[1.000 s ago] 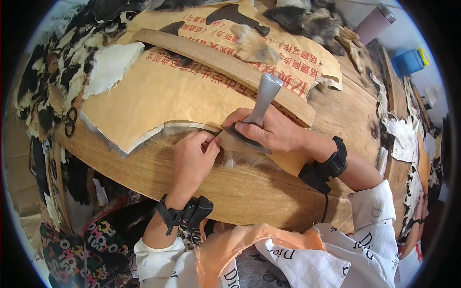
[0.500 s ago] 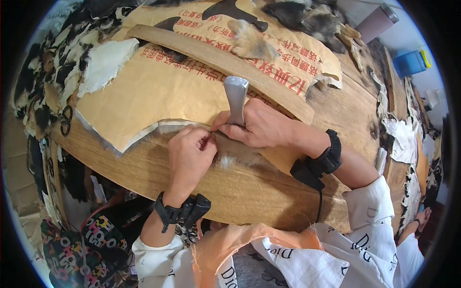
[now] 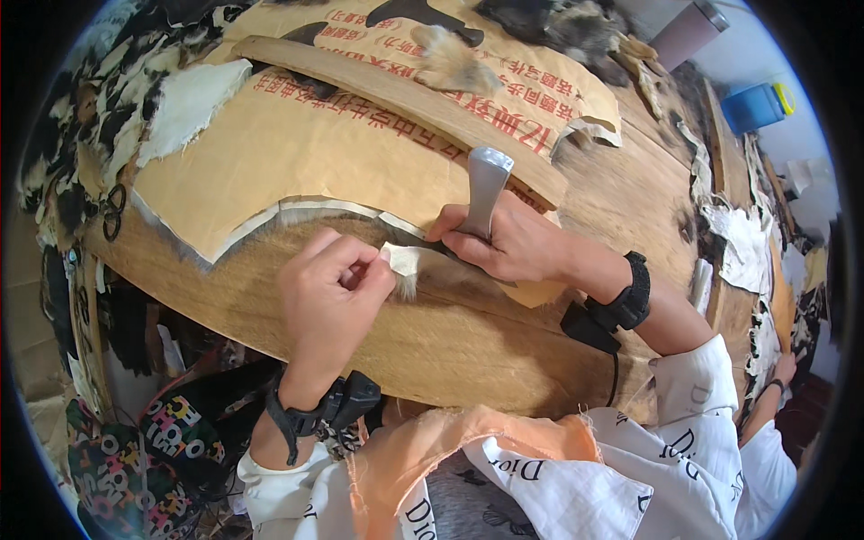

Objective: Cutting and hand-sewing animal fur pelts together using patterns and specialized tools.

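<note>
My right hand (image 3: 508, 236) is closed around a furrier's knife with a flat silver handle (image 3: 488, 184) pointing up; its blade is hidden beneath my fingers. My left hand (image 3: 331, 301) pinches a strip of fur (image 3: 405, 261), its pale skin side turned up at my fingertips. The strip runs right, under my right hand. Just beyond both hands lies a large brown paper pattern (image 3: 243, 148) with red print, over a fur hide whose pale cut edge (image 3: 333, 205) follows the pattern's curve.
A long wooden batten (image 3: 396, 103) lies across the paper. Fur scraps (image 3: 454, 63) and a dark pelt (image 3: 553, 31) are farther back. Black scissors (image 3: 114, 211) lie at left; a pink cylinder (image 3: 688, 34) and blue container (image 3: 756, 108) stand far right. Another person's hand (image 3: 781, 371) shows at right.
My right hand and the knife have moved right along the edge. My left hand has moved left and down, drawing the fur strip away from the paper and opening a gap.
</note>
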A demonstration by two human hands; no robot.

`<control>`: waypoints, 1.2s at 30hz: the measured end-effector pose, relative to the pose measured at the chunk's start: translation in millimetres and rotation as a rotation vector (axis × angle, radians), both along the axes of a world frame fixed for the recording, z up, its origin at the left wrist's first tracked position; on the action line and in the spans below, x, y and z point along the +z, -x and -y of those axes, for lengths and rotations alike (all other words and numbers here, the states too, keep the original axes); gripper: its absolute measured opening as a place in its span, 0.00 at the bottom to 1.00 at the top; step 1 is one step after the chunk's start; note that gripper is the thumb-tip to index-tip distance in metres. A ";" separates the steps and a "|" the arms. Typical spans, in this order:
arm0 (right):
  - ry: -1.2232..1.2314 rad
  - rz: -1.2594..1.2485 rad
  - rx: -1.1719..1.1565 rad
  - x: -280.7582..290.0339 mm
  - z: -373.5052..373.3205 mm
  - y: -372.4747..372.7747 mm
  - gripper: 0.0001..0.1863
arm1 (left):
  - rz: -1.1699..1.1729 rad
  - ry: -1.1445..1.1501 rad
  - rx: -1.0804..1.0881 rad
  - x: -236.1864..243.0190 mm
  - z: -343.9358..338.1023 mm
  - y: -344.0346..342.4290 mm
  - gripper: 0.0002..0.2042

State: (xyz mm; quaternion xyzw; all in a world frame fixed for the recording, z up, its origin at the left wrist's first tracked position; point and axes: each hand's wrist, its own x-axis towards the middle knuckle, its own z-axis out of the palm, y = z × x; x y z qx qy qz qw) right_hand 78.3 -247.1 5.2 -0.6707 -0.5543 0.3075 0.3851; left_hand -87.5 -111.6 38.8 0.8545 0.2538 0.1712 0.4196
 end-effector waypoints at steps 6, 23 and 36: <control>-0.081 0.047 0.012 0.3 23.6 2.9 0.10 | 0.175 -0.056 0.043 31.1 12.8 18.2 0.03; 0.146 0.485 -0.439 54.0 60.1 -32.5 0.12 | -0.036 -0.646 -0.570 -16.1 31.7 -35.9 0.20; 0.112 0.506 -0.564 40.3 56.8 -49.1 0.18 | 0.065 -0.524 -0.646 -32.2 13.2 -59.0 0.09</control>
